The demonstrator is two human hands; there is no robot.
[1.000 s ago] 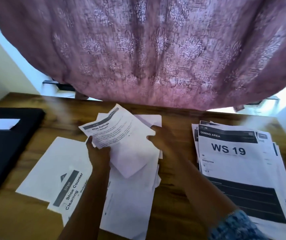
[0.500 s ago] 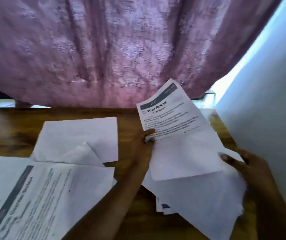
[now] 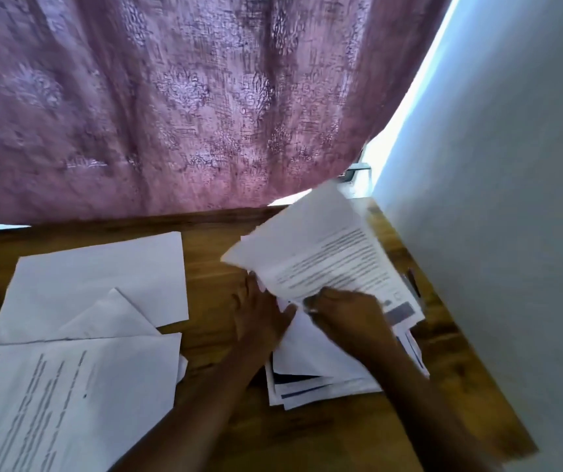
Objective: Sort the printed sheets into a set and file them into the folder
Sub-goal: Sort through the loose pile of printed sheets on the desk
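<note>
I judge sorting step in hand. Printed sheet (image 3: 324, 260) raised, tilted over right stack (image 3: 320, 376) on table (image 3: 225, 434), probably for laying onto that set. Right hand (image 3: 348, 315) pinches its near edge, fingers curled. Left hand (image 3: 259, 311) at sheet's left corner; blurred, I cannot tell grip. Other sheets (image 3: 103, 277) lie left. Folder not in view.

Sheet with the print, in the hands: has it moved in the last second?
Yes. The sheet went right across the table, ending above the stack by the wall, and was turned round.
</note>
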